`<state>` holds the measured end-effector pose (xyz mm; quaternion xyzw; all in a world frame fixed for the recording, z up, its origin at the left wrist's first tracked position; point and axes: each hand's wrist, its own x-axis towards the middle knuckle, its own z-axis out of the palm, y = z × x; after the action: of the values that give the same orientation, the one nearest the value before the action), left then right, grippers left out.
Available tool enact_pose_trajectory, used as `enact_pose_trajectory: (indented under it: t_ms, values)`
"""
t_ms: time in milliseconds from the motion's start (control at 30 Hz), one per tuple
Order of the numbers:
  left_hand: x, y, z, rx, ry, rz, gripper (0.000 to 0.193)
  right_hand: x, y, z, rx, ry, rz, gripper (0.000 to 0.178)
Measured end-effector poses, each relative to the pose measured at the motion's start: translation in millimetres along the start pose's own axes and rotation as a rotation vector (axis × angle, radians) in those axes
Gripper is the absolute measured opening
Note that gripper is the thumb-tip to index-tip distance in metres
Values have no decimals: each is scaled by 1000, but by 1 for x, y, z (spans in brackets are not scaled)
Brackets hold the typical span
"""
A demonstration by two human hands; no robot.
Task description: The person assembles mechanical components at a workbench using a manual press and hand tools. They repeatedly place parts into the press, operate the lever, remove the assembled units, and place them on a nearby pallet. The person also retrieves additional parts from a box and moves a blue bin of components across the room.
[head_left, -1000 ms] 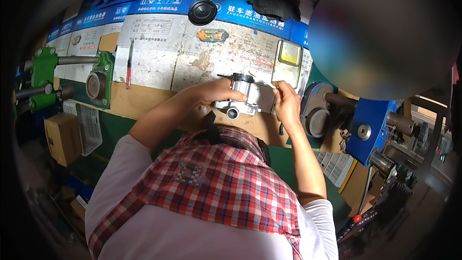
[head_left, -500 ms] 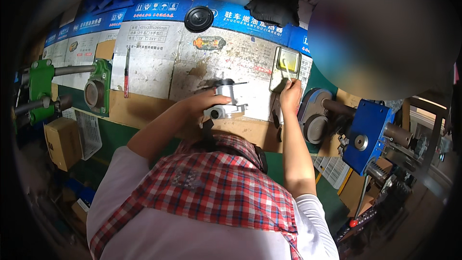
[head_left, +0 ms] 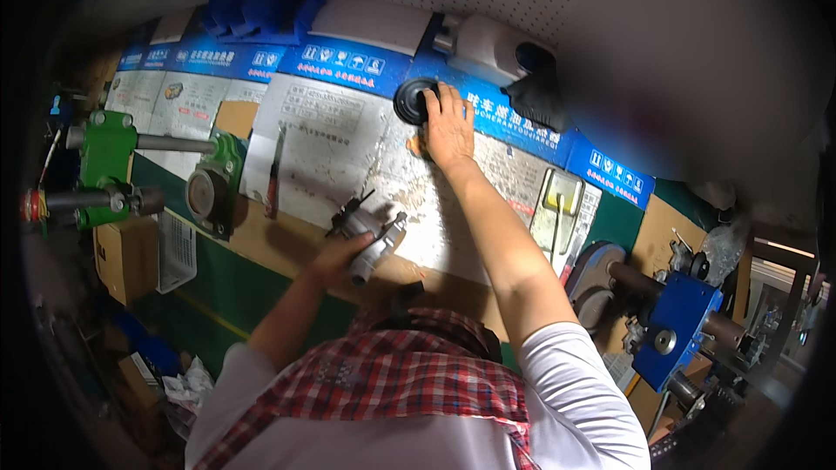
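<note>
My left hand [head_left: 333, 258] grips a small silver metal assembly [head_left: 376, 238] with black pins sticking out of it, held just above the paper-covered bench [head_left: 326, 144] in front of my checked apron. My right hand [head_left: 447, 126] is stretched far forward, fingers spread, lying against the right edge of a black round disc [head_left: 409, 101] at the back of the bench. Whether the fingers grip the disc I cannot see.
A green fixture with steel rods [head_left: 109, 152] stands at the left, above a cardboard box [head_left: 122, 252] and a white basket [head_left: 177, 248]. A blue fixture on a shaft [head_left: 679, 331] is at the right. A red-handled tool [head_left: 275, 174] lies on the paper. A black cloth [head_left: 535, 91] lies at the back.
My right hand has left the metal assembly and reached forward to the black disc. My left hand has brought the assembly down and nearer to my body.
</note>
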<state>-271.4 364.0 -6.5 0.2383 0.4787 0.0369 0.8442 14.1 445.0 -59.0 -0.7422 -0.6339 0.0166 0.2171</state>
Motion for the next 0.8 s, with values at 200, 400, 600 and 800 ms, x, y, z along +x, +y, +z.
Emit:
enact_pose_trajectory:
  t_ms: [200,400,600,800]
  values:
    - [-5,-3,-5,210,47,384,43,3,8,47,-229,-199,-189,73]
    - [7,-1,12,1115,601,762,58,-71,-19,-38,612,60,284,44]
    - [12,5,68,1395,445,1102,50,-150,-28,-185,1893,-48,917,45]
    - [-8,-17,152,1379,143,1132,66,-219,-51,-244,1009,-61,456,44]
